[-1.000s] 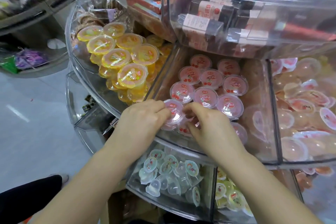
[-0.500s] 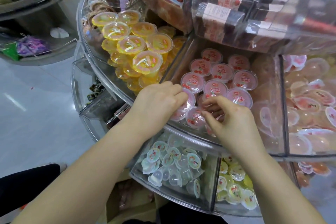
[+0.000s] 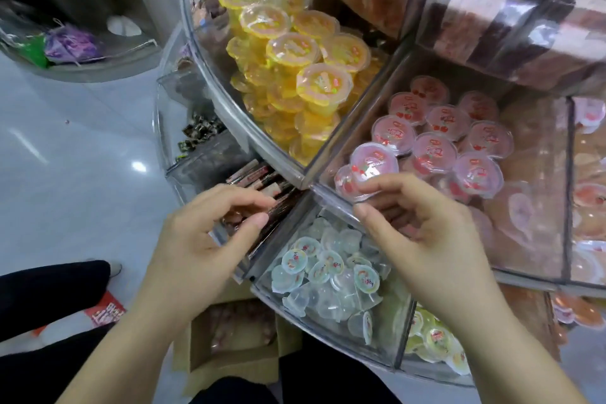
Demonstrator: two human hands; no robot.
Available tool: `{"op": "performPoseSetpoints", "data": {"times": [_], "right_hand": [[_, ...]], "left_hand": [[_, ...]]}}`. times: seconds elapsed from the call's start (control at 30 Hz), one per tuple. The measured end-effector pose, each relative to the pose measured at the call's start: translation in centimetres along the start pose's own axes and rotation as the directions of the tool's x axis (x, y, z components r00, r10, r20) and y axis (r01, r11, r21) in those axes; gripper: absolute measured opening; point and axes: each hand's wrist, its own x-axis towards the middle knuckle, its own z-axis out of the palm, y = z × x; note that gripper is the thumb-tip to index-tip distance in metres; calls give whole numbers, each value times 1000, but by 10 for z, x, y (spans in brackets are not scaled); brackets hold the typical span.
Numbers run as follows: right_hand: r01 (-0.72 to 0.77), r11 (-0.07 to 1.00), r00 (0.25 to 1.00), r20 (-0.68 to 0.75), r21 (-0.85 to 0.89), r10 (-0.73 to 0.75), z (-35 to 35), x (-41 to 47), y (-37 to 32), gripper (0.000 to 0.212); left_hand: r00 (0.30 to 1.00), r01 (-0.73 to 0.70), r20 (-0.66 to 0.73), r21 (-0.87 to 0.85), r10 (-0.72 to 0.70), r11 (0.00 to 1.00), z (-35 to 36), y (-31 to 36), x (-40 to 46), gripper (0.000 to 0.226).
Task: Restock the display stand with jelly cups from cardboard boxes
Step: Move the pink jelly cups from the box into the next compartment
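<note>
Both hands have drawn back from the red jelly cups [image 3: 426, 138], left hand [image 3: 203, 239] and right hand [image 3: 426, 239] loosely curled and empty; cups look light, slippery, best pinched at the rim.

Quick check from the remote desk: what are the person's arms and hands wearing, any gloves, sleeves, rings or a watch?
Nothing shows on them. The left hand and right hand are bare, with no gloves and no rings visible on the fingers. Both forearms are uncovered all the way to the bottom edge of the picture, with no sleeve cuff, watch or bracelet in view. The fingernails look short and unpainted.
</note>
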Motion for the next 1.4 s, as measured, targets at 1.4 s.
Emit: {"op": "performPoseSetpoints", "data": {"times": [1.4], "right_hand": [[227, 475, 439, 525, -850, 729, 541, -154, 622, 57]], "left_hand": [[122, 895, 83, 421, -989, 146, 259, -716, -302, 32]]}}
